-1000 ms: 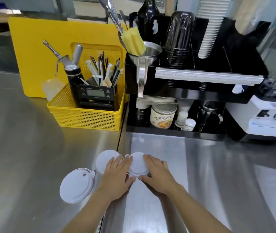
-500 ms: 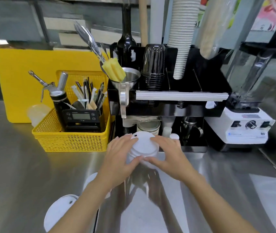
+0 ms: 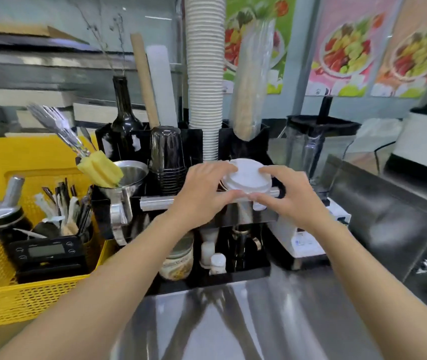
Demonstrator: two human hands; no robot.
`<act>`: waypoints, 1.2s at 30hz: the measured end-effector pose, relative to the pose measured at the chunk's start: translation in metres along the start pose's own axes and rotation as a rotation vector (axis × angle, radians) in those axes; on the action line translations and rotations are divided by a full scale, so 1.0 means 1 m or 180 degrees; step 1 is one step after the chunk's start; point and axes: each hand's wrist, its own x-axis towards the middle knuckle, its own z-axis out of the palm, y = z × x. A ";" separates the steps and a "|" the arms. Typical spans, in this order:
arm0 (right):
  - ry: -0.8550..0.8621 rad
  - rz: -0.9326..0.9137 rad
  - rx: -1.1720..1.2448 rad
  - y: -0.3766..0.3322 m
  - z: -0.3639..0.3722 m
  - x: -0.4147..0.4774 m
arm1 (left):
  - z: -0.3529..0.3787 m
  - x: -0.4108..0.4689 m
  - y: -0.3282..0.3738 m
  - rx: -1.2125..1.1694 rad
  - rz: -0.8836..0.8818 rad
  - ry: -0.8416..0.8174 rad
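A stack of white cup lids (image 3: 248,176) is held up between both my hands, at the top shelf of the black organiser (image 3: 243,146). My left hand (image 3: 203,188) grips the stack's left side, thumb under, fingers over the top edge. My right hand (image 3: 287,196) grips its right side the same way. The stack sits just right of the tall column of white paper cups (image 3: 204,74), in front of a black compartment. What lies under the stack is hidden by my fingers.
A yellow basket (image 3: 25,297) with a scale, whipper and utensils stands at left. A steel funnel (image 3: 126,183) with a yellow sponge, dark stacked cups (image 3: 168,157) and a bottle (image 3: 124,118) fill the organiser. A blender (image 3: 311,165) is at right. Steel counter (image 3: 233,320) lies below.
Both hands lifted the lid stack from the counter up and away to the organiser's top shelf. The view tilted upward, so the loose lids on the counter have left the frame.
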 end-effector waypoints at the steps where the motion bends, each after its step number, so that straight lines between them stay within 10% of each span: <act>1: -0.0055 0.0058 -0.0021 0.008 -0.007 0.006 | 0.007 0.013 0.000 -0.0048 -0.0027 -0.0051; 28: -0.0918 0.0123 -0.1331 0.128 0.015 0.069 | 0.091 0.097 -0.051 0.1020 0.0019 -0.1153; 36: -0.0546 -0.0117 -0.1097 0.116 0.015 0.052 | 0.077 0.076 -0.045 0.1095 0.0204 -0.0759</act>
